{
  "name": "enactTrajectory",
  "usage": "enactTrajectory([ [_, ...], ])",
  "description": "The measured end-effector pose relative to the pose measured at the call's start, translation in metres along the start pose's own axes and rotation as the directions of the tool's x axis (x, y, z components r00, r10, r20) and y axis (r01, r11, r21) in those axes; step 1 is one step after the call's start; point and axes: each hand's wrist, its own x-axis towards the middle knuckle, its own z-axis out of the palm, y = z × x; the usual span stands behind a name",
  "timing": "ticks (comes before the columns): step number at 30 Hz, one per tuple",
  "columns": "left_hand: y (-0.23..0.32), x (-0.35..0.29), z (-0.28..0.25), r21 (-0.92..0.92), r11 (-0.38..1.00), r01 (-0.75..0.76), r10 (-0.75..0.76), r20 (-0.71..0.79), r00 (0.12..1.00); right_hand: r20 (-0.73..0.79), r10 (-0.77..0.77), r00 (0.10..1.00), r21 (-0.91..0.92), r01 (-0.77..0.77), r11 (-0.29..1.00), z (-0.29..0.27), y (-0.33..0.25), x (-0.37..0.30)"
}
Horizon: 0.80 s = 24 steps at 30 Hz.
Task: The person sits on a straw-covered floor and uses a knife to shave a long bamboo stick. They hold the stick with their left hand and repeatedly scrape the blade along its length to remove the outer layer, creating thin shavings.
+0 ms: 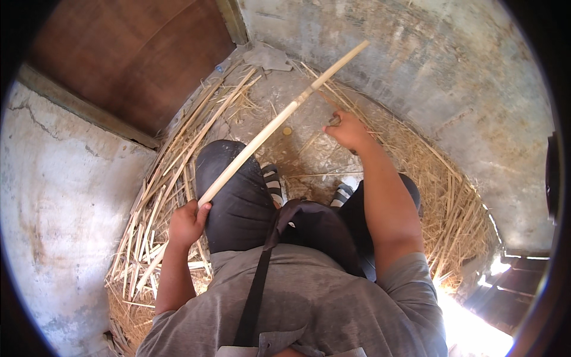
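Note:
A long, pale bamboo strip (259, 140) slants from lower left to upper right, with a node toward its far end. My left hand (186, 224) is closed around its near end, beside my left knee, and the strip passes above that knee. My right hand (350, 133) is held out beyond my right knee, to the right of the strip and apart from it. Its fingers are curled, and a small brownish thing (335, 121) shows between thumb and forefinger, too indistinct to name.
Split bamboo strips (178, 160) lie piled along the left side. Straw-like shavings and strips (443, 202) heap against the right wall (440, 77). A brown door panel (131, 59) stands at far left. A small yellow round thing (287, 131) lies on the floor (238, 128).

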Motion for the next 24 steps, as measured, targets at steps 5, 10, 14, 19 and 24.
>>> enactTrajectory([
  [5,0.001,-0.003,0.000,-0.014,1.000,0.021,-0.021,-0.001,1.000,0.209,-0.260,0.943,-0.100,0.285,0.953,0.021,-0.033,-0.018],
  [10,0.004,-0.004,-0.002,0.051,0.999,0.008,-0.007,-0.018,1.000,0.430,-0.319,0.845,-0.177,0.426,0.887,0.033,-0.060,-0.029],
  [14,0.000,-0.004,0.005,-0.004,1.000,0.026,-0.026,-0.029,0.999,0.257,-0.218,0.941,-0.158,0.263,0.952,0.009,-0.051,-0.023],
  [19,0.002,-0.002,0.001,0.031,0.999,0.003,-0.003,-0.012,1.000,-0.009,0.053,0.999,-0.044,-0.053,0.998,-0.008,-0.010,-0.002],
  [24,0.004,-0.001,0.001,0.032,0.999,0.014,-0.014,-0.005,1.000,0.061,-0.132,0.989,-0.062,0.135,0.989,0.009,-0.013,-0.009],
])
